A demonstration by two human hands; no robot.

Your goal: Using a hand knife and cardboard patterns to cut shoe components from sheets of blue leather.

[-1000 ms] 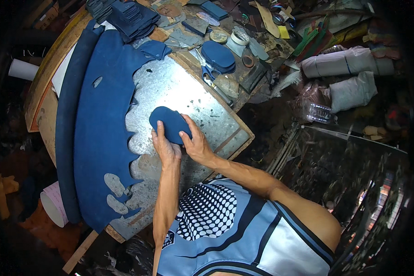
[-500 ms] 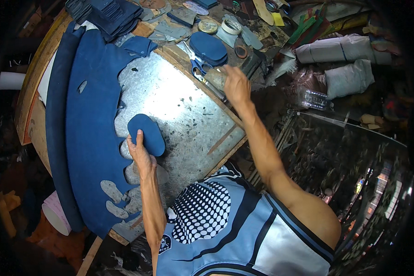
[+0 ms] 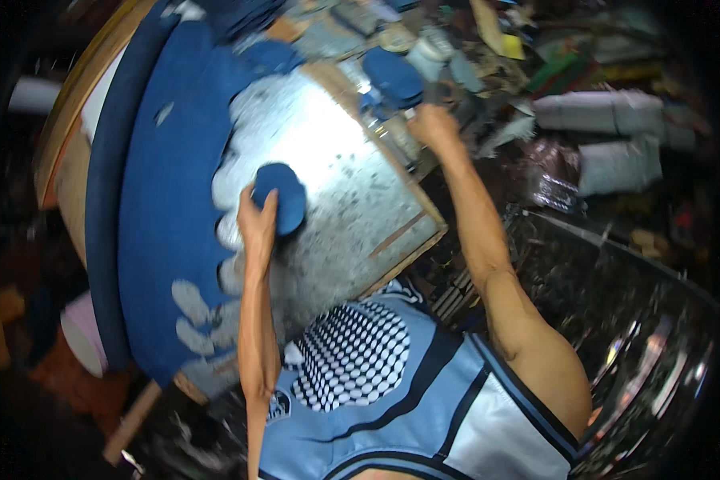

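Note:
My left hand point(image 3: 256, 218) grips an oval blue piece of leather-like sheet point(image 3: 283, 200), thumb on top, over the grey metal-topped table point(image 3: 348, 216). To its left lies a large blue sheet point(image 3: 172, 184) with scalloped cut-outs along its right edge and a rolled far-left side. My right hand point(image 3: 436, 128) is at the table's far right edge, just below a stack of blue oval pieces point(image 3: 394, 78). Its fingers look curled together; a small pale spot shows at their tips, too blurred to name. Blue-handled scissors point(image 3: 368, 104) lie left of that hand, smeared by motion.
At the back are stacked dark blue pieces point(image 3: 244, 16), a roll of tape point(image 3: 432, 46) and assorted scraps. White wrapped bundles point(image 3: 600, 112) sit at the right. A wooden strip point(image 3: 416, 200) edges the table on the right; a pale roll point(image 3: 84, 332) stands lower left.
The whole view has shifted and blurred. My left hand has carried the oval piece farther up the table, away from me. My right hand has come a little closer to the stack of ovals.

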